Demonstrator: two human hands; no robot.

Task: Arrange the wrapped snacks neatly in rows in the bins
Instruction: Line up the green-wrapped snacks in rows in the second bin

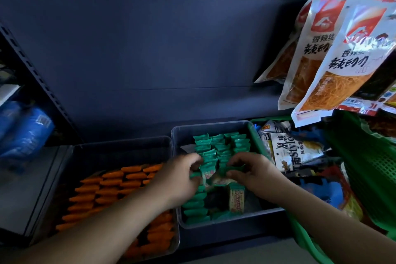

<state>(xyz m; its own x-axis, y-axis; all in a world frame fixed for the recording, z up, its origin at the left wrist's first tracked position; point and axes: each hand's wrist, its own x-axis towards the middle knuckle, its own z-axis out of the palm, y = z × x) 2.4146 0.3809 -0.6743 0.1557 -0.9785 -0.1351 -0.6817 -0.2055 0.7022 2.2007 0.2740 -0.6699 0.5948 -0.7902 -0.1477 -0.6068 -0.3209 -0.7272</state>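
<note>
Bin at left [120, 147] holds orange snacks [120, 187]; middle bin [214, 128], green snacks [222, 146].

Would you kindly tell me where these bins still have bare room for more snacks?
Bare floor shows in the left bin behind the orange snacks, by its back wall, and in the middle bin at its near right corner. Crowded: where the left hand and right hand grip green snacks, and the green basket.

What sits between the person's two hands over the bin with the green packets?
In the head view, green wrapped snacks fill the gap between the left hand and right hand, inside the clear plastic bin.
</note>
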